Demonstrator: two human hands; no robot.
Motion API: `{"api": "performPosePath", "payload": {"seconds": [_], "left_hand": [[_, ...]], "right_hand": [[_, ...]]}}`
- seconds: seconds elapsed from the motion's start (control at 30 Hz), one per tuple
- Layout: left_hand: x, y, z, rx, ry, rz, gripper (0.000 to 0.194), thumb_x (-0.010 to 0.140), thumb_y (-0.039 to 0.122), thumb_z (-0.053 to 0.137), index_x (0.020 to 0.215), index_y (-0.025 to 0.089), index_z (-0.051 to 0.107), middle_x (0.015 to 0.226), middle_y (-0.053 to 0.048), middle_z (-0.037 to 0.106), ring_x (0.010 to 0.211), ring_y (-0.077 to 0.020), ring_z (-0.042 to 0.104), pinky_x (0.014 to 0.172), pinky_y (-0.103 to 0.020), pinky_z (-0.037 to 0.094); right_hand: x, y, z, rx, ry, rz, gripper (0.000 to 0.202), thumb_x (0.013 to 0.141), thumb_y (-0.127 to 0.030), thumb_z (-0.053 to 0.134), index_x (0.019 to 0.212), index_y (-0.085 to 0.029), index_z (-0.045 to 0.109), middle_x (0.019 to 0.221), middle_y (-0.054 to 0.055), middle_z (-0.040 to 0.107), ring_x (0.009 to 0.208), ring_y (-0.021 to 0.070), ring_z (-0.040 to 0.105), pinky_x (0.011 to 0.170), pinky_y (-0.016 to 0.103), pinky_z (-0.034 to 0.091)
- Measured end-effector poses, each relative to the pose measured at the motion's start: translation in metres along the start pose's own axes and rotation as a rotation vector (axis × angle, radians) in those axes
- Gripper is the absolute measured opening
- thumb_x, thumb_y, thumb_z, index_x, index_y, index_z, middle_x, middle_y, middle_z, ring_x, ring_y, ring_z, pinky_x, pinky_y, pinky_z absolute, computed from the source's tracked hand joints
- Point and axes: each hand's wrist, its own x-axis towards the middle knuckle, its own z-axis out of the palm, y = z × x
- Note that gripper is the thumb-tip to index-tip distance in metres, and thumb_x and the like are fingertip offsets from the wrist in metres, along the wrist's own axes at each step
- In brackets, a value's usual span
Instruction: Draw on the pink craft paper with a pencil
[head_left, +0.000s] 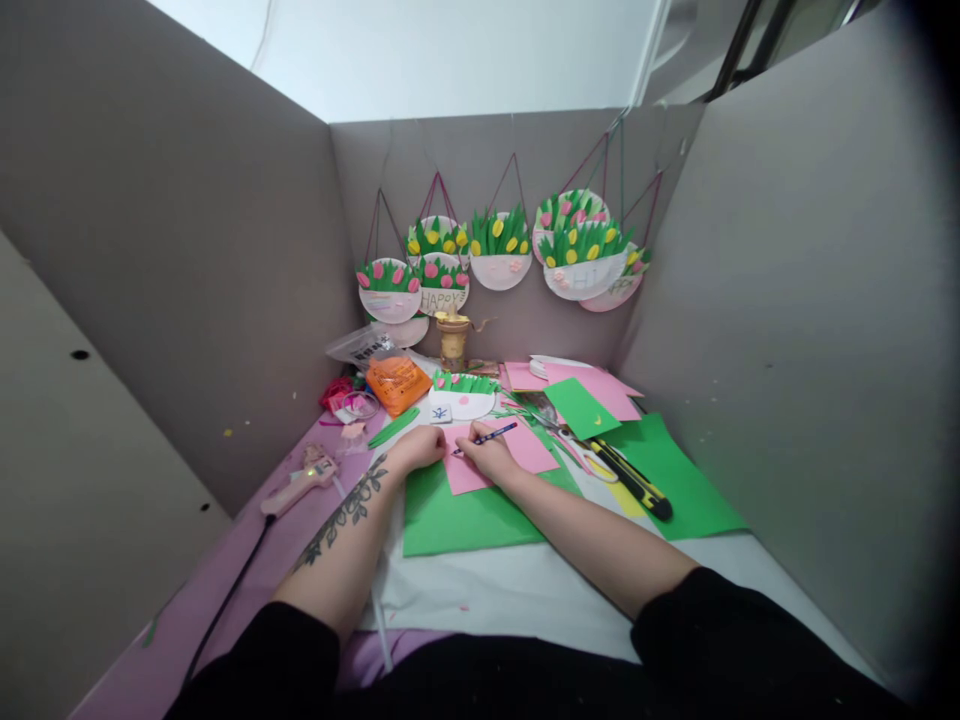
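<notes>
My right hand (484, 450) grips a dark pencil (501, 432), its tip low over the left part of a pink paper sheet (529, 455). At that sheet's left edge rests my left hand (421, 447), its fingers curled in; whether anything is pinched in them is hidden. Under the pink sheet lies a larger green paper sheet (465, 525). Just beyond my hands sits a half paper plate (463, 402) with green paper leaves and pink flowers. A small white card (440, 413) with a dark mark leans by it.
To the right lie scissors (577, 452), a yellow-black utility knife (634, 480) and more green paper (686, 480). A pink glue gun (300, 487) with a black cord is at left, near an orange bag (397, 382). Several plate baskets (501, 268) hang on the back panel.
</notes>
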Motion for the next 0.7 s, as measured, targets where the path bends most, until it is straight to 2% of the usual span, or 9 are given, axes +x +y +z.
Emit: {"api": "performPosePath", "payload": {"seconds": [0.4, 0.7], "left_hand": [[0.0002, -0.0004, 0.0009, 0.006, 0.001, -0.006, 0.019, 0.071, 0.025, 0.053, 0.080, 0.017, 0.067, 0.080, -0.006, 0.069, 0.069, -0.0156, 0.059, 0.058, -0.023, 0.039], [-0.0003, 0.0001, -0.0002, -0.013, -0.001, -0.004, 0.017, 0.071, 0.024, 0.054, 0.080, 0.017, 0.067, 0.080, -0.005, 0.069, 0.070, -0.0153, 0.060, 0.058, -0.022, 0.039]], "right_hand": [[0.0009, 0.0051, -0.0023, -0.012, 0.079, -0.022, 0.021, 0.067, -0.027, 0.051, 0.054, -0.021, 0.035, 0.050, -0.006, 0.037, 0.052, 0.0109, 0.039, 0.049, 0.022, 0.030], [0.0016, 0.0040, -0.0017, -0.054, 0.035, -0.033, 0.022, 0.067, -0.031, 0.054, 0.054, -0.021, 0.039, 0.050, -0.006, 0.042, 0.052, 0.0114, 0.040, 0.050, 0.022, 0.030]]}}
